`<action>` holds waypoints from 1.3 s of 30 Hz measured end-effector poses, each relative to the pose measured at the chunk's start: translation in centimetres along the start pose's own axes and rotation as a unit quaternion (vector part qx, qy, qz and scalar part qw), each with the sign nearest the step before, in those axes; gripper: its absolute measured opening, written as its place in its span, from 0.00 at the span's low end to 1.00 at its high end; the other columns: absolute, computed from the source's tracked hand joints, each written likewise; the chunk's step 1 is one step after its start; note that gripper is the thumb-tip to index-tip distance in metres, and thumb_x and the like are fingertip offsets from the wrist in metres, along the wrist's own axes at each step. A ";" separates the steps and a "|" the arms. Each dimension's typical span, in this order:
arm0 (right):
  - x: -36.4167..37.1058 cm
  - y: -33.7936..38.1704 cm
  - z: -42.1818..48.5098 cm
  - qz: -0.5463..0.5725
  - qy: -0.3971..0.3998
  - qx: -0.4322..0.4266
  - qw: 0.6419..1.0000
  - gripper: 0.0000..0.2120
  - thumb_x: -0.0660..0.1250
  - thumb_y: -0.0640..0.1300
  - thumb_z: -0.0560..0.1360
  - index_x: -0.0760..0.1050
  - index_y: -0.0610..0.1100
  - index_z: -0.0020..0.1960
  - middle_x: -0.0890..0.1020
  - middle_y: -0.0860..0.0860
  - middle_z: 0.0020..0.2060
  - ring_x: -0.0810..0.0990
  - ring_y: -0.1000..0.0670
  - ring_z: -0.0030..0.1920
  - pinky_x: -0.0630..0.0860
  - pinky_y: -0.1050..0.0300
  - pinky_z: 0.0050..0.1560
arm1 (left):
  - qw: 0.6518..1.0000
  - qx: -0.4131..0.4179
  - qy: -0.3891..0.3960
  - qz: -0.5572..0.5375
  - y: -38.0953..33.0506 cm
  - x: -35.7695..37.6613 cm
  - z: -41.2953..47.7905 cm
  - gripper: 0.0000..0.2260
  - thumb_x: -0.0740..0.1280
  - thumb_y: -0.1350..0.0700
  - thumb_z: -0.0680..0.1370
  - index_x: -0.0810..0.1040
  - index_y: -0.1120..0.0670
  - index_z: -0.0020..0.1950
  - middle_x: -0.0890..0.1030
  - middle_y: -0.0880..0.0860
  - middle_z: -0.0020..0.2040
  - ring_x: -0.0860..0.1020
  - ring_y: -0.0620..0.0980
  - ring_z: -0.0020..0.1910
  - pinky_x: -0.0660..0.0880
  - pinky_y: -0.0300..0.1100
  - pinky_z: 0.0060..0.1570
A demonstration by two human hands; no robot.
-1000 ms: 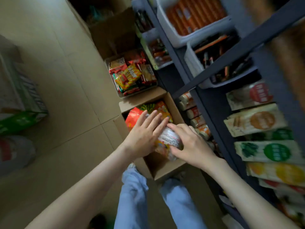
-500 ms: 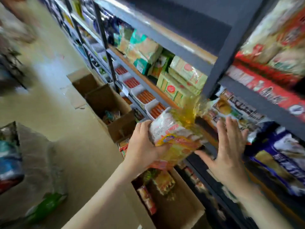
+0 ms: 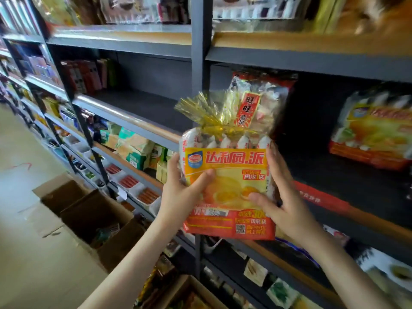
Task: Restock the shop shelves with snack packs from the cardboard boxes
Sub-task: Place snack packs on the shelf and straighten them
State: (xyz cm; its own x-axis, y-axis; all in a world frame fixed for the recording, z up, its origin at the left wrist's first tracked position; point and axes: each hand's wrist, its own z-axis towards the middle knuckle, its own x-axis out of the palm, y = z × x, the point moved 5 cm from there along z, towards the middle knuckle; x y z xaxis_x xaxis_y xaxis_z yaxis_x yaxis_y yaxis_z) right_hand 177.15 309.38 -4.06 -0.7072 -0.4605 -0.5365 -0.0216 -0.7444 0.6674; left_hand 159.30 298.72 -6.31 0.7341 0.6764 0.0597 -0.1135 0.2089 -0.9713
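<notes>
Head view: snack pack (image 3: 227,186) gripped upright by left hand (image 3: 178,192) and right hand (image 3: 285,204), raised before dark shelf (image 3: 347,175). Not yet placed; cardboard boxes (image 3: 95,219) still holding stock.

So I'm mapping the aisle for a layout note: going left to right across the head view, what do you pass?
Open cardboard boxes → left hand → yellow snack pack → right hand → matching pack on the shelf.

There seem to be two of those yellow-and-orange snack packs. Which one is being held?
The near snack pack, with its gold crinkled top, gripped between the left hand and right hand. The matching pack sits untouched on the shelf to the right.
</notes>
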 end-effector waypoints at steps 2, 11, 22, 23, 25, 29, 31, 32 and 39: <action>-2.7 0.0 -0.5 -0.008 -0.026 0.016 1.000 0.35 0.63 0.55 0.73 0.47 0.73 0.72 0.43 0.63 0.76 0.42 0.66 0.74 0.55 0.77 0.66 | 0.995 0.059 0.078 0.010 -1.0 2.9 0.0 0.39 0.71 0.46 0.72 0.50 0.38 0.75 0.79 0.39 0.58 0.81 0.45 0.56 0.79 0.49 0.54; -13.6 -2.1 -3.6 -0.037 -0.150 0.116 0.981 0.28 0.61 0.56 0.75 0.55 0.71 0.71 0.49 0.67 0.76 0.44 0.67 0.74 0.50 0.62 0.71 | 0.934 0.170 0.299 0.097 -2.9 14.2 1.1 0.41 0.72 0.38 0.69 0.49 0.30 0.74 0.62 0.46 0.74 0.69 0.49 0.69 0.74 0.56 0.62; -19.4 -4.2 -3.1 -0.099 -0.118 0.213 0.965 0.56 0.75 0.65 0.59 0.35 0.77 0.68 0.34 0.59 0.76 0.42 0.52 0.77 0.57 0.42 0.73 | 0.903 0.139 0.404 0.043 -6.6 22.2 4.6 0.38 0.69 0.65 0.76 0.56 0.39 0.76 0.64 0.34 0.71 0.68 0.32 0.66 0.74 0.38 0.60; -19.4 -4.5 -2.8 -0.109 -0.121 0.219 0.962 0.56 0.76 0.63 0.61 0.34 0.76 0.68 0.35 0.58 0.76 0.43 0.51 0.77 0.58 0.43 0.72 | 0.904 0.137 0.402 0.043 -6.5 22.5 5.1 0.38 0.69 0.66 0.76 0.56 0.41 0.77 0.66 0.34 0.69 0.70 0.28 0.63 0.74 0.34 0.56; -19.5 -5.3 -2.1 -0.118 -0.135 0.216 0.960 0.57 0.77 0.59 0.63 0.33 0.74 0.70 0.36 0.55 0.77 0.46 0.51 0.77 0.58 0.45 0.71 | 0.905 0.131 0.401 0.046 -6.4 23.0 5.9 0.37 0.68 0.67 0.76 0.56 0.41 0.76 0.67 0.37 0.69 0.72 0.26 0.58 0.74 0.31 0.52; -20.0 -6.7 -1.1 -0.116 -0.154 0.208 0.959 0.56 0.77 0.57 0.66 0.34 0.71 0.72 0.40 0.50 0.77 0.52 0.47 0.77 0.59 0.48 0.70 | 0.892 0.119 0.428 0.090 -6.1 24.7 7.5 0.40 0.70 0.61 0.76 0.50 0.33 0.73 0.65 0.48 0.70 0.75 0.43 0.62 0.78 0.38 0.49; -20.4 -7.6 -0.9 -0.112 -0.156 0.219 0.957 0.55 0.76 0.57 0.67 0.35 0.69 0.73 0.39 0.49 0.77 0.51 0.47 0.77 0.58 0.48 0.71 | 0.882 0.132 0.427 0.145 -6.2 25.4 8.2 0.44 0.75 0.49 0.72 0.47 0.28 0.72 0.60 0.51 0.73 0.69 0.53 0.68 0.77 0.49 0.57; -20.6 -7.9 -0.7 -0.112 -0.161 0.219 0.956 0.55 0.76 0.56 0.67 0.35 0.68 0.74 0.39 0.49 0.77 0.50 0.47 0.77 0.58 0.48 0.71 | 0.880 0.137 0.422 0.167 -6.0 25.7 8.7 0.45 0.77 0.43 0.68 0.47 0.26 0.71 0.58 0.52 0.74 0.66 0.55 0.70 0.75 0.55 0.61; -20.8 -11.1 -0.4 -0.178 -0.163 0.262 0.934 0.61 0.78 0.47 0.67 0.30 0.62 0.74 0.35 0.44 0.75 0.48 0.41 0.77 0.61 0.41 0.72 | 0.833 0.201 0.382 0.345 -3.2 29.1 9.4 0.55 0.76 0.52 0.71 0.28 0.27 0.66 0.45 0.56 0.76 0.66 0.55 0.70 0.69 0.45 0.63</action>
State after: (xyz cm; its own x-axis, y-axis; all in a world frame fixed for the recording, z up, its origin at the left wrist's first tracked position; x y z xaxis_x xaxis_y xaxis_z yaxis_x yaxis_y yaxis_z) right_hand 192.39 327.01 -0.55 -0.7653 0.0071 -0.6436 -0.5794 -0.4430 0.6841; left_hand 174.77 324.36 0.73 0.5955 0.1188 -0.7946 -0.7880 0.2789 -0.5489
